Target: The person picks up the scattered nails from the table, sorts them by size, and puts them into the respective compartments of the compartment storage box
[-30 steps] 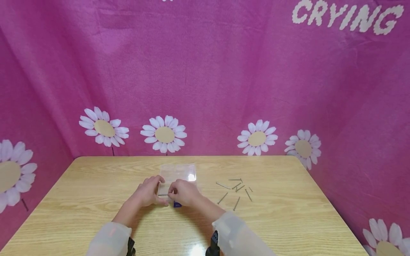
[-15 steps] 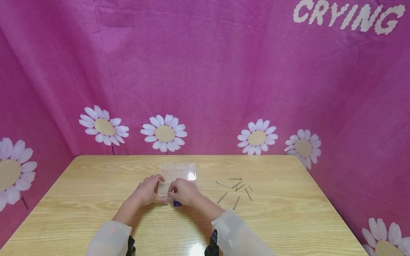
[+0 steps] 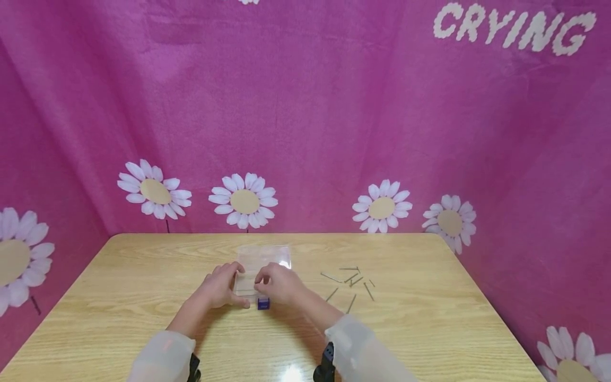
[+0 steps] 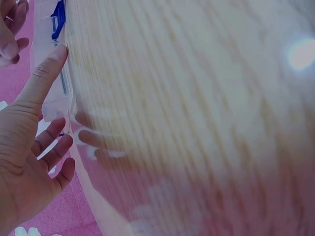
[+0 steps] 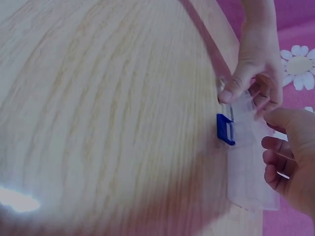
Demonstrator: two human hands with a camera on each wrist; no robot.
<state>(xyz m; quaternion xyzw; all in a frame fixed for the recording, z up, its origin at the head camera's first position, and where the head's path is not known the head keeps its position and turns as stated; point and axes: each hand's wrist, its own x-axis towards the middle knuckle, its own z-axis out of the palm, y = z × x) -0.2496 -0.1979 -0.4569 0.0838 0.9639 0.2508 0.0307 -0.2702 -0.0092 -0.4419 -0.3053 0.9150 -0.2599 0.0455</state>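
Note:
A clear plastic box with a blue latch stands on the table, its clear lid folded back. My left hand holds the box's left end, thumb along the front wall and fingers toward the back. One thin metal nail lies along the front inside the box. Over the box's middle hovers my right hand, its fingers loosely bent with nothing visible between them. In the right wrist view the latch sits just beyond the left thumb.
Several loose nails lie scattered on the wooden table to the right of the box. A pink curtain with white flowers hangs behind the table and along both sides.
My right hand has let go of the nail at the box's front and lifted slightly up and to the right, uncovering the latch. The left hand stays in place.

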